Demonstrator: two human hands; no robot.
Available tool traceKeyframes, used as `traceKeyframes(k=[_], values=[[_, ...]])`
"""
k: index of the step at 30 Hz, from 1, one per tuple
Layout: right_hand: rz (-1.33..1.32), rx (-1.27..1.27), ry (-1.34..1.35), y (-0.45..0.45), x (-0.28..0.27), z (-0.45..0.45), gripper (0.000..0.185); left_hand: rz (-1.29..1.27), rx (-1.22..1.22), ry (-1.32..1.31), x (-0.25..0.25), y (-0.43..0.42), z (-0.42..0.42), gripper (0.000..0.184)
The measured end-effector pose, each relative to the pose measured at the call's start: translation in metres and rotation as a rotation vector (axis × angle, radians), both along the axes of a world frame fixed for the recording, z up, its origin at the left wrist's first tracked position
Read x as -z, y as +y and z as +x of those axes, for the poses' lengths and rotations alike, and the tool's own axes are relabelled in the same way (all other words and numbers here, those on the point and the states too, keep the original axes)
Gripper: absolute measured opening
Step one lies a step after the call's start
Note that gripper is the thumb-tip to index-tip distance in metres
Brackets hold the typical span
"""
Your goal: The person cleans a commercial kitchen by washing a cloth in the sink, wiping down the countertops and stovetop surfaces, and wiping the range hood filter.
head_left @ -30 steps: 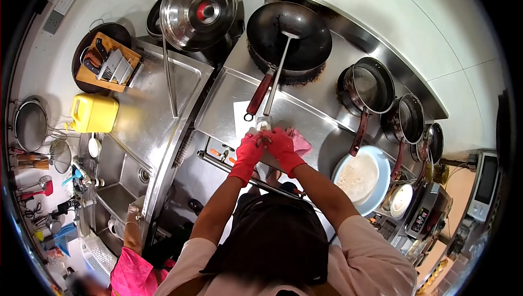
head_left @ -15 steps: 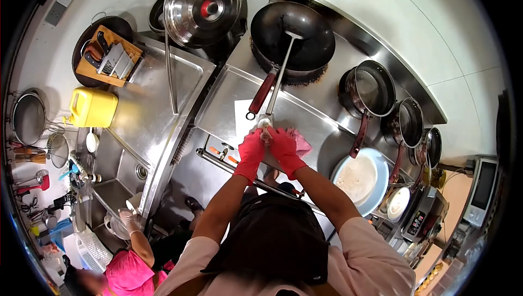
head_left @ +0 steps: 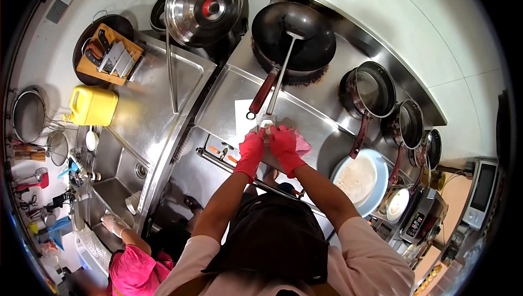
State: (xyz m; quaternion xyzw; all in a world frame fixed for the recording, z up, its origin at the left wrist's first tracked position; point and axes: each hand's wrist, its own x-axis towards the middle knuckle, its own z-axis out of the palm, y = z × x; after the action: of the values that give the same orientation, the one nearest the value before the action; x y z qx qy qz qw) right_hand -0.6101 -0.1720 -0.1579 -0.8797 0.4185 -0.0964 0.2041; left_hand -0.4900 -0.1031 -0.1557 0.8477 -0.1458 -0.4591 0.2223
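Observation:
Both my hands wear pinkish-red rubber gloves and meet at the front edge of the steel stove counter. My left hand [head_left: 251,149] is closed, its fingertips against a small pale object [head_left: 266,124]. On that object's other side my right hand [head_left: 282,144] is closed too. The object is too small and covered to name. A white sheet [head_left: 243,112] lies beside my left fingers, and a pink cloth [head_left: 303,144] pokes out beside my right hand. Just beyond my fingers are the handle ends of a wok [head_left: 321,50] and the steel ladle [head_left: 283,67] resting in it.
Several dark saucepans [head_left: 375,91] stand to the right, above a light-blue basin [head_left: 384,187]. Gas taps and a pipe [head_left: 218,161] run along the counter front. To the left are a yellow jug [head_left: 93,106], a knife rack [head_left: 111,56] and a co-worker's gloved hand [head_left: 113,224] in the sink.
My hands have drawn slightly apart, showing more of the small pale object. The co-worker's hand has moved left and down, away from the white cup in the sink.

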Motion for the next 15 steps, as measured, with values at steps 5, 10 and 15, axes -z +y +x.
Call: traceKeyframes(k=[5,10,15], values=[[-0.035,-0.092,0.057,-0.003,0.014,-0.003,0.030,-0.066,0.034,0.068,0.013,-0.003,-0.001,0.065],[0.051,-0.223,0.165,-0.020,-0.005,-0.004,0.025,-0.057,0.397,-0.154,0.060,0.002,0.007,0.048],[0.757,0.460,-0.334,-0.033,-0.035,0.018,0.037,-0.046,0.616,-0.424,-0.001,0.012,0.004,0.049]])
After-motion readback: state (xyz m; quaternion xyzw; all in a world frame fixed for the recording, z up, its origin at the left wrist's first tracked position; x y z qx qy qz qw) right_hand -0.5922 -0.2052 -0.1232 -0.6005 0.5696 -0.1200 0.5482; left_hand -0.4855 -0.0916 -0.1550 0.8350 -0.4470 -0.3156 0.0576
